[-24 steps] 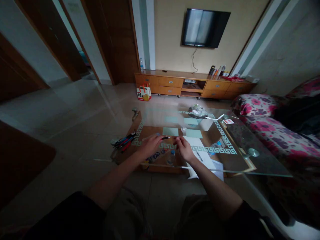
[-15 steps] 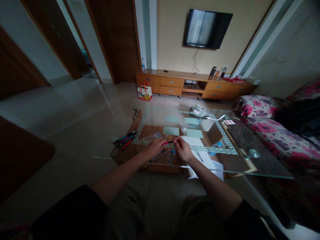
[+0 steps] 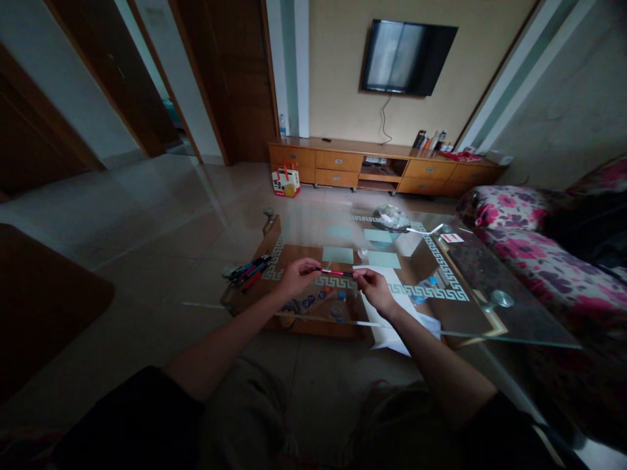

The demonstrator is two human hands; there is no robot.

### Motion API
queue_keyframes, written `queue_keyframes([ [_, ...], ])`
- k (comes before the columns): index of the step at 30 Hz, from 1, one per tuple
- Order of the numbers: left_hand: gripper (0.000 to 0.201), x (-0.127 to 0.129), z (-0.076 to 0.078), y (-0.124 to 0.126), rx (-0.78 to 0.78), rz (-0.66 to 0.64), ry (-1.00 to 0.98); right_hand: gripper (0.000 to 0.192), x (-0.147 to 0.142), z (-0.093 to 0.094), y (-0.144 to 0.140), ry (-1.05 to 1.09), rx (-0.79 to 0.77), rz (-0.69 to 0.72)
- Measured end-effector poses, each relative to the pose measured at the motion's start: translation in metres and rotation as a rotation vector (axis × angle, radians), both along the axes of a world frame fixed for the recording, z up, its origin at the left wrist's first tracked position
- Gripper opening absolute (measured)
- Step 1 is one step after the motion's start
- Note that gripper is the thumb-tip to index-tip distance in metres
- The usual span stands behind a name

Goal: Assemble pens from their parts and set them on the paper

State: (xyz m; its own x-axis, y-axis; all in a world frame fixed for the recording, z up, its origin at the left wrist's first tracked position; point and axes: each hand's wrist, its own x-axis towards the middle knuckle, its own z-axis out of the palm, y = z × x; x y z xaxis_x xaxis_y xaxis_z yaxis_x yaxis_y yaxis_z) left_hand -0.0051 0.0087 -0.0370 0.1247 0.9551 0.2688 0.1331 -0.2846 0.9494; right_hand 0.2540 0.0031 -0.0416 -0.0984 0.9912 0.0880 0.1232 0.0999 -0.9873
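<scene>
Both of my hands hold one thin red pen [image 3: 336, 271] level above the near part of a glass coffee table [image 3: 509, 320]. My left hand [image 3: 298, 277] pinches its left end and my right hand [image 3: 374, 287] pinches its right end. A bundle of red, blue and black pens [image 3: 249, 270] lies on the table to the left of my left hand. White paper sheets [image 3: 392, 312] lie under my right wrist. Pale green cards [image 3: 337, 254] rest just beyond the pen.
A floral sofa [image 3: 533, 254] runs along the right side of the table. A crumpled plastic bag [image 3: 389, 215] sits at the table's far end. A wooden TV cabinet [image 3: 382, 167] and a wall TV [image 3: 406, 57] stand at the back. A small paper bag [image 3: 285, 183] is on the floor.
My hands have moved apart, so more of the red pen shows between them. The camera has shifted slightly, and the hands sit a little higher and to the right.
</scene>
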Motion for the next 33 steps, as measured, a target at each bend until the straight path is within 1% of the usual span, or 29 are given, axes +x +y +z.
queue_keyframes([
  [3, 0.019, -0.005, 0.002, -0.004, 0.048, -0.001, 0.089, 0.05, -0.003, 0.008, -0.006, 0.12, -0.094, -0.008],
  [6, 0.019, -0.008, 0.008, -0.01, 0.154, -0.035, 0.332, 0.053, -0.007, 0.011, -0.01, 0.174, -0.152, -0.015],
  [9, 0.027, -0.007, 0.016, -0.018, 0.311, -0.115, 0.571, 0.052, -0.008, 0.01, -0.011, 0.103, -0.108, -0.007],
  [12, 0.039, -0.002, 0.02, -0.024, 0.374, -0.17, 0.715, 0.05, -0.006, 0.009, -0.012, -0.039, -0.012, -0.015],
  [16, 0.045, 0.006, 0.021, -0.027, 0.379, -0.189, 0.819, 0.056, -0.003, 0.01, -0.014, -0.248, 0.053, 0.016],
  [20, 0.039, 0.014, 0.022, -0.028, 0.411, -0.174, 0.903, 0.061, -0.004, 0.007, -0.015, -0.343, 0.064, 0.086],
  [23, 0.034, 0.019, 0.023, -0.03, 0.405, -0.168, 0.944, 0.062, -0.006, 0.003, -0.015, -0.342, 0.046, 0.111],
  [27, 0.03, 0.021, 0.025, -0.033, 0.377, -0.167, 0.969, 0.062, -0.007, -0.002, -0.015, -0.287, 0.01, 0.129],
  [33, 0.03, 0.021, 0.025, -0.036, 0.416, -0.118, 1.015, 0.059, -0.006, -0.005, -0.015, -0.166, -0.068, 0.194],
])
